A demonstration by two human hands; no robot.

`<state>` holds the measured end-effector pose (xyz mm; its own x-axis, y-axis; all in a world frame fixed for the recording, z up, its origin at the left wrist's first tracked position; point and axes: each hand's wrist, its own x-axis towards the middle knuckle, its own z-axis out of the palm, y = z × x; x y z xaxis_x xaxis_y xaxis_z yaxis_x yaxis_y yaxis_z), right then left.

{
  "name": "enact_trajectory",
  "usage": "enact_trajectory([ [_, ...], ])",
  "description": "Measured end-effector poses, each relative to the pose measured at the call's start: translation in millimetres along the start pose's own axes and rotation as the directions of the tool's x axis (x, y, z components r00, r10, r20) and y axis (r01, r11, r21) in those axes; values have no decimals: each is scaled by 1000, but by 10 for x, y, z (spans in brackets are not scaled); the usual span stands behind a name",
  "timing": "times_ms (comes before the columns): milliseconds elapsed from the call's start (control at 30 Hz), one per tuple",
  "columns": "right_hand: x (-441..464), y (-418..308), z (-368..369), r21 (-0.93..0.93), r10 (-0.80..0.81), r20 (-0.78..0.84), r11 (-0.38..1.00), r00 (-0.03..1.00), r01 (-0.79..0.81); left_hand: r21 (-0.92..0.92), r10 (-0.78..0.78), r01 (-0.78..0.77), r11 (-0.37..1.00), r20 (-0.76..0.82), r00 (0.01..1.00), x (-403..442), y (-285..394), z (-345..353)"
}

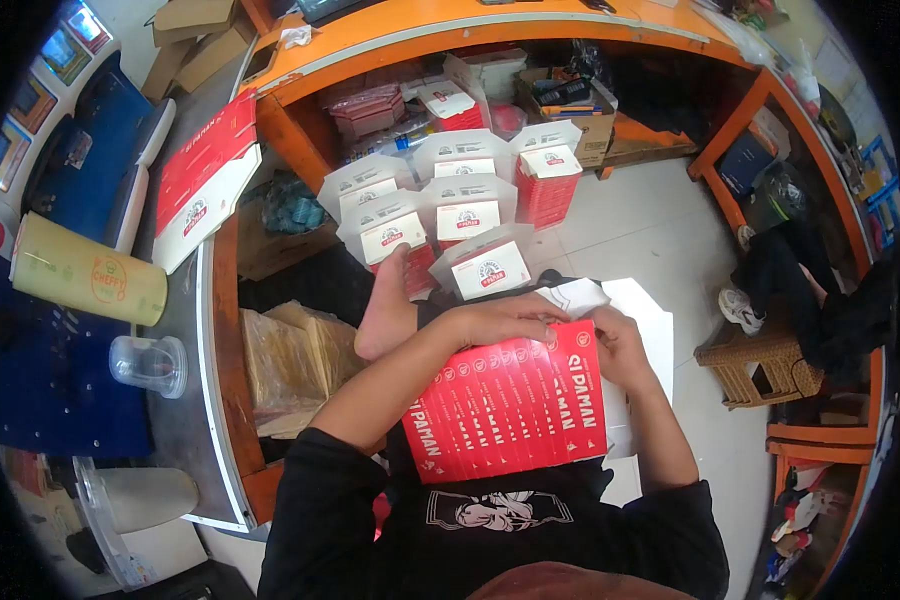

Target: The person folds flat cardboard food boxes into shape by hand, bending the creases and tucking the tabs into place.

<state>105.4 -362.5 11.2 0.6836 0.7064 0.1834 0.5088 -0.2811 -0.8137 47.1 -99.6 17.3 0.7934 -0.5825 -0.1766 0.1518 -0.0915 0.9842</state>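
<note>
A row of overlapping red cardboard boxes [510, 410] printed "SI PAMAN" lies across my lap. My left hand [500, 322] is bent over their top edge, fingers closed against the cardboard. At the upper right corner, my right hand [618, 345] has its fingers curled round the edge of the cardboard; its fingertips are partly hidden. White unfolded cardboard [650, 335] shows behind and beside my right hand. In front of my bare foot [390, 305], several stacks of red and white boxes [485, 272] stand on the floor with their pale flaps raised.
An orange-framed counter [500, 30] curves across the back, with goods on its lower shelf. On the left table [205, 370] are a yellow cup [90, 270], a clear plastic cup [150, 365] and flat red-and-white cardboard [205, 175]. A woven brown stool [760, 365] stands at right beside another person's shoe [740, 310].
</note>
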Motion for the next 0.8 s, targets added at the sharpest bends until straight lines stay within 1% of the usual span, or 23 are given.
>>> enact_trajectory([
  [33,-31,37,2,46,14,21,999,1000,-15,76,23,-24,997,5,1000,23,9,2],
  [167,-57,78,37,214,76,53,973,996,-86,90,-24,26,996,-22,999,53,34,25],
  [267,-7,39,114,329,111,22,938,994,-112,87,-48,50,995,-33,998,31,-2,45],
  [333,-22,10,36,250,85,35,964,996,-91,60,-51,53,997,-30,998,17,21,56],
  [367,-50,-9,1,209,74,44,975,996,-82,77,-49,51,996,-21,999,20,33,64],
  [467,-149,-45,-9,98,19,-3,995,1000,-18,126,-41,39,991,10,999,39,126,94],
  [567,-181,-141,-57,21,-33,-4,999,999,33,160,-79,72,984,35,996,75,117,111],
  [667,-177,-34,-57,92,45,72,994,996,-52,151,-35,29,988,40,999,116,22,123],
  [800,-61,-107,-81,179,136,146,971,980,-161,126,-70,69,990,6,998,58,20,124],
])
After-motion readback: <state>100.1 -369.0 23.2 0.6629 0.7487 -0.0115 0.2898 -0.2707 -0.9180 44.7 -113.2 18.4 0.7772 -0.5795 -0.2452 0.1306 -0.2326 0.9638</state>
